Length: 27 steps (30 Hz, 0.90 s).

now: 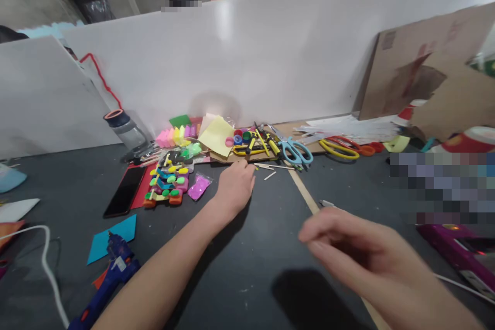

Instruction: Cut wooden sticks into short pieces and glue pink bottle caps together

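My left hand (pixel 236 185) reaches to the back of the dark table, its fingers curled down by the thin wooden sticks (pixel 269 176). Their tips are turned away, so whatever they hold is hidden. Nearer me on the right, my right hand (pixel 363 255) is raised and slightly blurred, fingers bent and thumb drawn in close to the index finger; nothing shows between them. Just beyond it is a slim grey pen-like tool (pixel 328 203), partly covered by the hand. Left of my left hand are a purple clay packet (pixel 199 186) and small colourful clay models (pixel 167 181).
Blue scissors (pixel 296 152), yellow-handled scissors (pixel 340 149) and yellow note paper (pixel 217 136) lie along the back. At the left are a blue glue gun (pixel 116 263), a phone (pixel 126 191) and a water bottle (pixel 126 129). White partition (pixel 270 62) behind; cardboard (pixel 410 72) leans right.
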{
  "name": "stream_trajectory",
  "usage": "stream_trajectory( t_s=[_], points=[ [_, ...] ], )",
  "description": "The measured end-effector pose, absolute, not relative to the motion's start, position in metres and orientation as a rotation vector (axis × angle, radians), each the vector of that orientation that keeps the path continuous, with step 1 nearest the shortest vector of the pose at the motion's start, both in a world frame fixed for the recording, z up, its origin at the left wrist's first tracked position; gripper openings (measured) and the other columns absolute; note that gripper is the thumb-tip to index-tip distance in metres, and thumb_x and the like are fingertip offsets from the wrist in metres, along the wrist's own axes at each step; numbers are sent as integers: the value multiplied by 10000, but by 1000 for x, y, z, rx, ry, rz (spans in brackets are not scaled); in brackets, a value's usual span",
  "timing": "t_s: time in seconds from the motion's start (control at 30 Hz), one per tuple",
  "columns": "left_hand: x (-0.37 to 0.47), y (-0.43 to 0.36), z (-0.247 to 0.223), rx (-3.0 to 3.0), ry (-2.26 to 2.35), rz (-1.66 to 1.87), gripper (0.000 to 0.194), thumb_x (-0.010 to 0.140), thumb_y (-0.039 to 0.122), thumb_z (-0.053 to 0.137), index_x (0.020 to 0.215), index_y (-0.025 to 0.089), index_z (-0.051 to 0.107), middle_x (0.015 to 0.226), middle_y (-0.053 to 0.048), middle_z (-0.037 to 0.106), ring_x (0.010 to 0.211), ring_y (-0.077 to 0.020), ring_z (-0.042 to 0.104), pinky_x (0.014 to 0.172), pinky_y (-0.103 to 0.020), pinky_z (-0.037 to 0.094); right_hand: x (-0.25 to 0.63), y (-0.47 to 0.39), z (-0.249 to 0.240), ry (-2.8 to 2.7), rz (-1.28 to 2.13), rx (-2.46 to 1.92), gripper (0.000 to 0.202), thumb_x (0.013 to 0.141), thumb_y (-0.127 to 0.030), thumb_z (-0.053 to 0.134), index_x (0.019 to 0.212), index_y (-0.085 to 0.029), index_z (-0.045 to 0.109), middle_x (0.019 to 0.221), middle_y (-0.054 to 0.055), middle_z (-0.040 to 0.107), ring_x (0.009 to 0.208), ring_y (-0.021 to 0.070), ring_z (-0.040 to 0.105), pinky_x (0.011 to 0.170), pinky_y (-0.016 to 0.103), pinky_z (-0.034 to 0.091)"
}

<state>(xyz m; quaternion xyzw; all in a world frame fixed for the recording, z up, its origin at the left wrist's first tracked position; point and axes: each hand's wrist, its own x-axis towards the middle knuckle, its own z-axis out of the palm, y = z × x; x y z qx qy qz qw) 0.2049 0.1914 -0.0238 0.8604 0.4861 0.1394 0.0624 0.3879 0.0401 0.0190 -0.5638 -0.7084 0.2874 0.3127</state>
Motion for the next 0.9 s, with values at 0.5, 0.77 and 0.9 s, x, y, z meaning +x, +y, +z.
stream_trajectory(
  t_s=[0.5,0.77,0.9],
  points=[
    [248,248,-46,2779,1384,10,284,958,328,596,1180,154,620,1171,-87,655,1013,-220,655,871,-436,562,403,189,-33,-2441,158,-2046,201,992,-301,586,1071,-129,653,1021,63,687,944,195,667,876,407,542],
    [255,255,-39,2800,1325,-58,298,953,324,604,1197,153,614,1199,-94,646,1020,-224,654,870,-439,565,408,215,-36,-2585,214,-1971,225,990,-336,594,1052,-129,660,1032,64,681,948,193,664,872,407,552],
    [259,255,-34,2789,1276,-103,279,950,323,610,1170,152,628,1190,-91,652,1037,-228,650,890,-449,557,410,216,-35,-2632,251,-1965,226,981,-349,608,1012,-132,664,989,53,682,897,179,666,836,385,561]
  ],
)
